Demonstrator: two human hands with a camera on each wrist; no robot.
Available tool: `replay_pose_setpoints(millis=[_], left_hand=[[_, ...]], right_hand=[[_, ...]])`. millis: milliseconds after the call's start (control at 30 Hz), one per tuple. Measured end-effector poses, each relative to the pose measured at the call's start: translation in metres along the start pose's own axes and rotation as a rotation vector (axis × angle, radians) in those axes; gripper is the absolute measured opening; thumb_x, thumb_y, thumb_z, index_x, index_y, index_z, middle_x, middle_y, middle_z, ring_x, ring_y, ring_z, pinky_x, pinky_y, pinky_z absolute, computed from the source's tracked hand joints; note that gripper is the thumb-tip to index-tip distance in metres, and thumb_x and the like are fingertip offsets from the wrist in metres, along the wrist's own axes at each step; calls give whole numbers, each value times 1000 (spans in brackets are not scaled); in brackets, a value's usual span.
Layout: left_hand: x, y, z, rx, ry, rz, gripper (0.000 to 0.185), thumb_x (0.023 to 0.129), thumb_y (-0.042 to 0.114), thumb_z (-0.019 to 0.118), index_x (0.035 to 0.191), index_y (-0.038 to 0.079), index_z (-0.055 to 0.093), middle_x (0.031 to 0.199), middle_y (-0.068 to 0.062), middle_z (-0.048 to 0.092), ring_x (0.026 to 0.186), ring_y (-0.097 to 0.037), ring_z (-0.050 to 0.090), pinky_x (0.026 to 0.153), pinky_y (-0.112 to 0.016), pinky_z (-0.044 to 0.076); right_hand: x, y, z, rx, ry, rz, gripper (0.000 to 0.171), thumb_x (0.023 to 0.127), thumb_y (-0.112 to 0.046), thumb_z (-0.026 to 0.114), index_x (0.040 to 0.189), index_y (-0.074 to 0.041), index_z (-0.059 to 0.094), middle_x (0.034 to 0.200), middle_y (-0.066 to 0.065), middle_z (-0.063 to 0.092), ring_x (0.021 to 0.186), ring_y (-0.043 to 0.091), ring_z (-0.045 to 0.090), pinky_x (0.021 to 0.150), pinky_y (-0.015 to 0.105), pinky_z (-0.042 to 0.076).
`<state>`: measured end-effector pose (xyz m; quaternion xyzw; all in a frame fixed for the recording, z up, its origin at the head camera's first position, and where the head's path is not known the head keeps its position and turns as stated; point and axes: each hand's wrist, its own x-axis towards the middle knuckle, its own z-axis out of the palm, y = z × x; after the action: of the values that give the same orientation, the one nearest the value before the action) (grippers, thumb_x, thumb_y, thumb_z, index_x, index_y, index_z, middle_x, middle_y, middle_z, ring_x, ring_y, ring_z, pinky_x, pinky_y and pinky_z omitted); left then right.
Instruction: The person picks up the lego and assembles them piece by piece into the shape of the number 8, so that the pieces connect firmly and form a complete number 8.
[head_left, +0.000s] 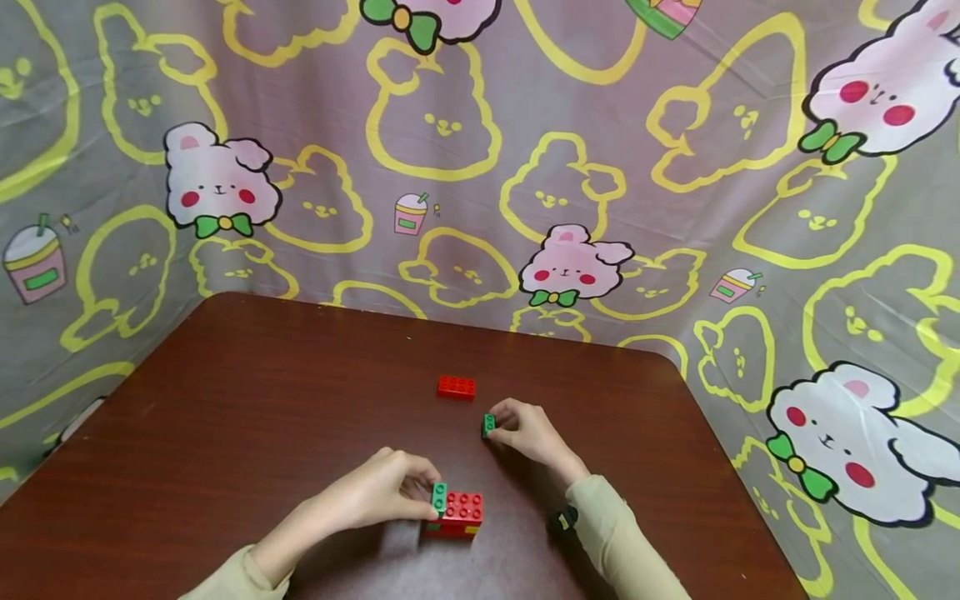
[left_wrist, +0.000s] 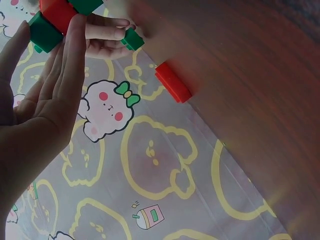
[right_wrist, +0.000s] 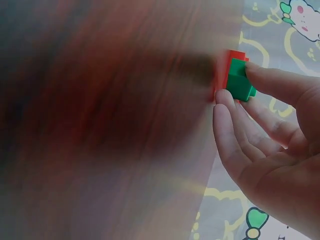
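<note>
Pinching a small green brick in your right hand just above the brown table, keep it level and studs-up while your left hand steadies the red-and-green block stack nearer you, the loose red brick lying beyond.

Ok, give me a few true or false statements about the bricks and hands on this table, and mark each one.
1. The right hand pinches a small green brick. True.
2. The left hand rests flat on the table, away from any brick. False: it holds the brick stack.
3. A loose red brick lies beyond both hands. True.
4. The stack is all blue. False: it is mostly red, with a green piece on its left end.
</note>
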<state>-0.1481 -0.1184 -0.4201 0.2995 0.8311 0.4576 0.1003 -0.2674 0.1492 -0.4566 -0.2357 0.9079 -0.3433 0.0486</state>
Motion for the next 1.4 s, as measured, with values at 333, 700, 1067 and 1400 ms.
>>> replay_pose_setpoints(millis=[333, 700, 1067, 1400], left_hand=[[0, 1, 0, -4, -7, -3, 28, 80, 17, 83, 100, 1, 72, 92, -4, 77, 76, -2, 71, 66, -13, 54], [1, 1, -1, -15, -15, -12, 28, 80, 17, 83, 100, 1, 72, 92, -4, 77, 76, -3, 71, 66, -13, 54], [1, 1, -1, -19, -14, -9, 29, 81, 18, 82, 101, 1, 72, 92, -3, 77, 77, -3, 71, 67, -13, 54], [2, 0, -1, -25, -15, -2, 28, 81, 17, 81, 101, 1, 71, 90, -4, 76, 77, -1, 70, 67, -13, 55]], right_hand=[[-13, -5, 0, -1, 17, -36, 25, 86, -16, 77, 108, -8, 68, 100, 6, 73, 87, 18, 71, 73, 22, 54], [-28, -9, 0, 28, 9, -76, 24, 87, -19, 76, 109, -10, 68, 101, 4, 74, 88, 16, 72, 75, 22, 56], [-41, -18, 0, 32, -15, -97, 27, 87, -21, 76, 109, -10, 67, 102, 3, 74, 92, 18, 71, 80, 26, 57], [-51, -25, -1, 34, -6, -126, 27, 86, -21, 77, 110, -13, 67, 101, -1, 74, 90, 13, 71, 82, 27, 58]])
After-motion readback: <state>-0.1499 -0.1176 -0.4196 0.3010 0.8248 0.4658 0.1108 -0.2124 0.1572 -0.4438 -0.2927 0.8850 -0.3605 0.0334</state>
